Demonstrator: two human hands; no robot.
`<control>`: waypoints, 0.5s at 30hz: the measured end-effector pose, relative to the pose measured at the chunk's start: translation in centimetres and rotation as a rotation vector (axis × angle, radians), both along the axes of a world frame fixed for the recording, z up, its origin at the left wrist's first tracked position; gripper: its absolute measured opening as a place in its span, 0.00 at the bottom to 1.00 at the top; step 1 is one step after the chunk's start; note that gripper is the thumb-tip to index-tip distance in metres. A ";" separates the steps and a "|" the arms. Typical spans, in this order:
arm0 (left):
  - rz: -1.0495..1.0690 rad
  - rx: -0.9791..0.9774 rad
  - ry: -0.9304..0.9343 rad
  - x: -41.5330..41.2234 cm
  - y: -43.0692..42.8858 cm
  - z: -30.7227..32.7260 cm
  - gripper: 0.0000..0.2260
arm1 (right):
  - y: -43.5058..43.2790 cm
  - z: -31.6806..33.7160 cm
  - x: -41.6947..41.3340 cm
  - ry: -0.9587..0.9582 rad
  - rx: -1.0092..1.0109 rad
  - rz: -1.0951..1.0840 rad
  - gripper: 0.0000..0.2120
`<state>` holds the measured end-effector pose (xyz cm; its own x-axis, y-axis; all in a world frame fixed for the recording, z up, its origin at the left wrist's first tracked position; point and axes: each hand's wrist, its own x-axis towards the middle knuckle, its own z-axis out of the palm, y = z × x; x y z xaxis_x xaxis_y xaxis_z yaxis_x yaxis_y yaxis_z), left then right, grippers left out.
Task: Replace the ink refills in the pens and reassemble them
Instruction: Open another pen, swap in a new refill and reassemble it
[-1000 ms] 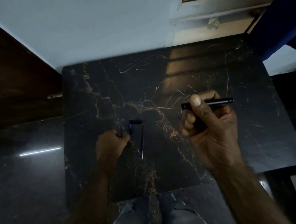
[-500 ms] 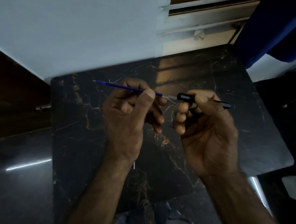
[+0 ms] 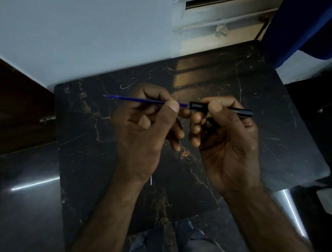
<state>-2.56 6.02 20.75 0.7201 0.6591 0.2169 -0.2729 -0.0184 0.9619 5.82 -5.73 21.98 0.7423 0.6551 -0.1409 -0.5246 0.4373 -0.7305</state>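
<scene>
Nearest the camera, grey trouser fabric (image 3: 169, 245) at the bottom edge, just below the near edge of the dark marbled surface (image 3: 88, 151). Above the surface's middle, both hands raised and close together. Left hand (image 3: 142, 135): grip clenched on the blue ink refill (image 3: 139, 99), thumb pressed over it from the near side, fingers curled beneath; refill slanting, its free end reaching toward the surface's far left corner, its other end meeting the open mouth of the black pen barrel (image 3: 199, 106). Cannot tell how far inside the barrel that end sits. Right hand (image 3: 227, 139): grip closed around the barrel, thumb on top, remaining fingers folded under, barrel's far end sticking out past the hand toward the surface's right side. Lying on the surface just beside the left wrist, a thin pale tip (image 3: 151, 180) of some slim piece, mostly hidden by the wrist. Left of the surface, glossy dark floor (image 3: 25, 204) with a bright streak of reflected light. Beyond the surface's far edge, a pale wall (image 3: 76, 33); at the far right corner, blue cloth (image 3: 310, 17).
</scene>
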 end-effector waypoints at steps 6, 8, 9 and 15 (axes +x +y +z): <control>0.003 0.081 0.135 -0.8 0.4 0.5 0.09 | 0.1 -0.8 -0.4 0.036 -0.027 -0.007 0.03; 0.037 -0.012 0.106 -1.0 0.6 0.7 0.17 | 0.2 -1.1 -0.5 0.063 -0.036 -0.002 0.03; 0.062 -0.034 0.100 -1.0 0.6 0.8 0.21 | 0.3 -1.2 -0.6 0.077 -0.037 0.002 0.03; -0.014 0.113 0.222 -1.0 0.1 0.2 0.21 | 1.2 -1.3 -1.7 0.135 0.008 0.033 0.01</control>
<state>-3.55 6.09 20.96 0.7671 0.6294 0.1242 -0.0561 -0.1271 0.9903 4.11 -4.51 20.64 0.6947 0.6806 -0.2327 -0.6324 0.4238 -0.6485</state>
